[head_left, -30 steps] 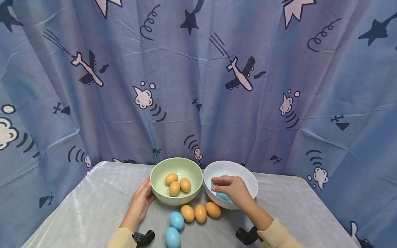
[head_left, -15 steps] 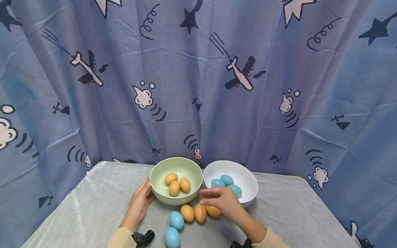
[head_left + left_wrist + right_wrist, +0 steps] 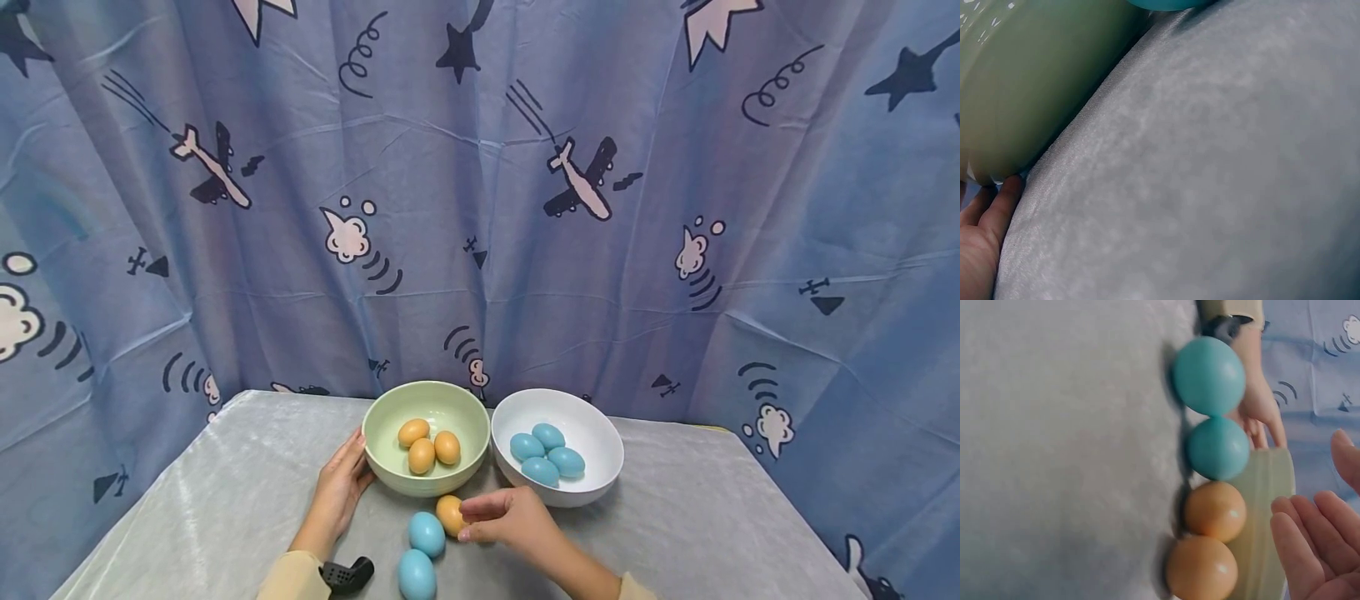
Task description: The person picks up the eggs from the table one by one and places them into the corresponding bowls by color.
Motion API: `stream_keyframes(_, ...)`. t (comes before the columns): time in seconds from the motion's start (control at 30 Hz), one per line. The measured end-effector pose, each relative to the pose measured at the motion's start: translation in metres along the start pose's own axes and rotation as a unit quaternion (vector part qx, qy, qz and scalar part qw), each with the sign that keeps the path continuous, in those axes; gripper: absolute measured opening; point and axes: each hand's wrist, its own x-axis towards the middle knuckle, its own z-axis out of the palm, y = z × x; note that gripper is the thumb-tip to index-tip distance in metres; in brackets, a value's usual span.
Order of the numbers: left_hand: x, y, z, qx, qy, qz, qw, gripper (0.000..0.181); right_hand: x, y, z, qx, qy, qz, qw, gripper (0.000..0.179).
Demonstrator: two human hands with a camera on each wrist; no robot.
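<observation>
My left hand (image 3: 339, 496) rests against the left outer side of a light green bowl (image 3: 457, 412), its fingers extended along the wall. In that bowl lie three orange eggs (image 3: 422, 456). My right hand (image 3: 517, 521) is over the row of eggs on the table, thumb and fingers apart, beside an orange egg (image 3: 449, 515). The right wrist view has its fingers (image 3: 1310, 531) spread with nothing between them, and a second orange egg (image 3: 1202, 569); the head view hides that one behind the hand. Two blue eggs (image 3: 427, 534) stand nearer the front.
Right of the green bowl stands a white bowl (image 3: 596, 442) holding several blue eggs (image 3: 540, 472). Grey cloth covers the table (image 3: 225, 492). A patterned blue curtain (image 3: 480, 208) hangs behind it. A black device (image 3: 348, 575) is strapped at my left wrist.
From above the white bowl, my right hand has moved left and toward the front, down to the orange eggs. The blue eggs in that bowl are now uncovered. My left hand stays put.
</observation>
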Motion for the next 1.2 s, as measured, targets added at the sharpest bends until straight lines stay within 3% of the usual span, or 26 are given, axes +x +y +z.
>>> stream_keyframes(0.57,-0.001,0.001,-0.001,-0.003,0.000,-0.006,1.0000,0.066,-0.007,0.017,0.026,0.041,-0.031,0.008,0.9986,0.042)
stream_keyframes(0.83,-0.002,0.000,0.000,-0.003,-0.003,-0.003,1.0000,0.066,-0.009,0.019,0.034,0.039,-0.042,0.045,0.9974,0.039)
stream_keyframes(1.2,0.000,0.000,0.000,-0.005,0.002,-0.001,1.0000,0.066,-0.006,0.020,0.039,0.015,-0.038,0.057,0.9975,0.037)
